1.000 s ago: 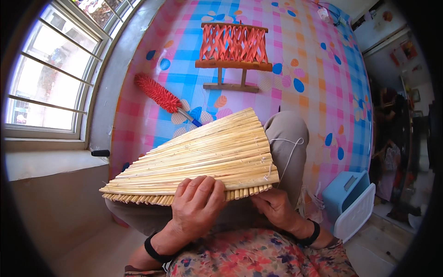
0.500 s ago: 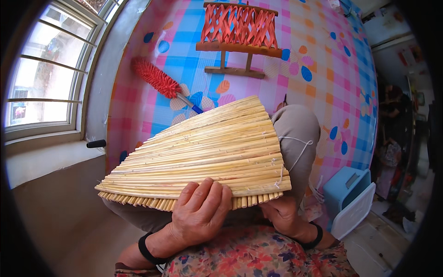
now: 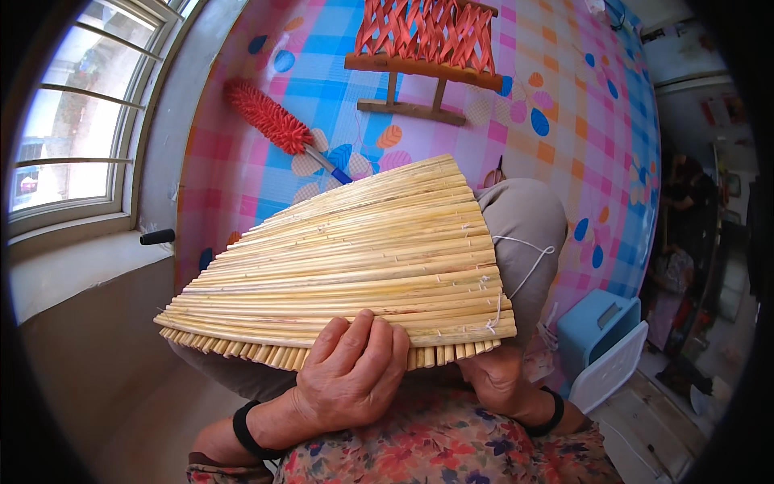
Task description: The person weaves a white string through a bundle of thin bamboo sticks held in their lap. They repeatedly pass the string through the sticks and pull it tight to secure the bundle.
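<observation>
A mat of pale straw stalks [image 3: 347, 250], laid side by side, rests tilted across my lap. White thread stitches show near its right edge, and a loose white thread [image 3: 528, 244] loops from there over my right knee. My left hand [image 3: 351, 375] clasps the mat's near edge, its fingers lying on top and the thumb out of sight. Under the near right corner, my right hand [image 3: 498, 377] is curled up close to the stalks. Its fingertips are hidden below the mat, so what they hold cannot be seen.
A red fluffy duster [image 3: 270, 117], scissors [image 3: 495, 173] and a wooden frame wound with red strips [image 3: 423, 68] lie beyond the mat on a checked, flowered covering [image 3: 484, 145]. At right stands a blue bin [image 3: 592, 327] beside a white lid [image 3: 610, 367]. A barred window [image 3: 76, 129] is at left.
The mat has shifted slightly, its left end moving left and its far tip rising a little in the picture. The whole background has also shifted slightly. Both hands keep their places at the mat.
</observation>
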Tool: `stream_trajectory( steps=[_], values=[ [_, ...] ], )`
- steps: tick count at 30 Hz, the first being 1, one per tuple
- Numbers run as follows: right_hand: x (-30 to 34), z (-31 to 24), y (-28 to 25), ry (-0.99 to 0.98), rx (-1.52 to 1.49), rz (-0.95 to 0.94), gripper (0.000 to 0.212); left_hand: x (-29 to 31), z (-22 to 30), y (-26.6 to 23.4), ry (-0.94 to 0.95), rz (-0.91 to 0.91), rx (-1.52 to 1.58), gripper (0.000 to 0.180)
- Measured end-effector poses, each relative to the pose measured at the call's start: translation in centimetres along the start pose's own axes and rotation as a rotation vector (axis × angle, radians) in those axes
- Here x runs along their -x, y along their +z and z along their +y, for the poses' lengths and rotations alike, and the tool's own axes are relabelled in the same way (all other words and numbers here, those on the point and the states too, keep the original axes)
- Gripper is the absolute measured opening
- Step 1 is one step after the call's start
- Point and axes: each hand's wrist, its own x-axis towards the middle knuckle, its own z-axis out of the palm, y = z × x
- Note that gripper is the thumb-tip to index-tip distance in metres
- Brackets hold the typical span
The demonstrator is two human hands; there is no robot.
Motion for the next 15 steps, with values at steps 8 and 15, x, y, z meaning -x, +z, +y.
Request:
stream_trajectory(
  steps=[8, 15],
  values=[
    [-0.16, -0.13, -0.11, -0.019, 0.022, -0.015, 0.006, -0.24, -0.05, 0.05, 0.013, -0.011, -0.001, 0.027],
    [-0.18, 0.61, 0.09, -0.048, 0.050, 0.001, 0.014, -0.23, -0.09, -0.01, 0.028, -0.039, -0.004, 0.027]
  ],
)
